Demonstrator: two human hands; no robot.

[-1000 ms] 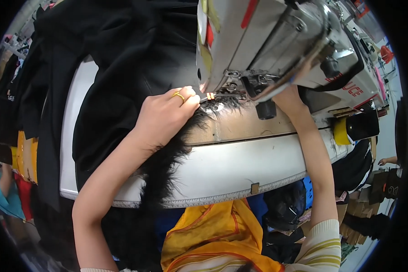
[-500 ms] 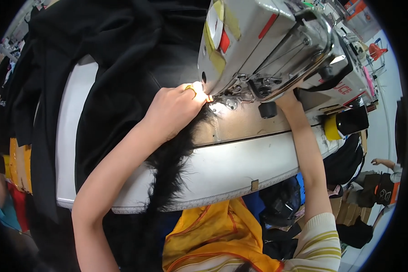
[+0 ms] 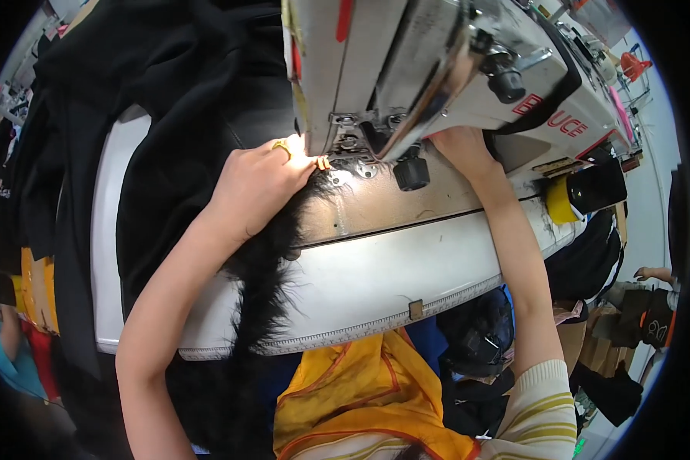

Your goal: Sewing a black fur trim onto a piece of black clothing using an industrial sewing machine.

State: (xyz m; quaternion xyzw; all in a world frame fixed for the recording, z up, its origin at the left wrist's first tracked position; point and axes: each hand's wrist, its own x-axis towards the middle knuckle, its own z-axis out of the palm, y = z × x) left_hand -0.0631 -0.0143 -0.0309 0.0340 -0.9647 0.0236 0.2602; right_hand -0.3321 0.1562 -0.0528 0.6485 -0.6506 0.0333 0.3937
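Note:
My left hand point(image 3: 264, 184) is closed, its fingertips pressing a strip of black fur trim point(image 3: 264, 284) right beside the needle area of a sewing machine point(image 3: 406, 69). A yellow ring is on one finger. From under that hand the trim hangs down over the table's front edge. Black cloth point(image 3: 169, 169) spreads beyond my left hand and off the table's left side. Behind the machine head, my right hand point(image 3: 461, 149) reaches in under the arm; its fingers are hidden, so what it touches cannot be seen.
The white table point(image 3: 376, 276) has a measuring tape along its front edge. A black and yellow container point(image 3: 583, 192) stands at the right. Dark bags point(image 3: 475, 337) lie below the table. Another person's hand point(image 3: 652, 274) shows at the far right.
The whole view has shifted, so the machine and both hands appear farther left. My left hand keeps its hold beside the needle, and more of my right hand's back shows.

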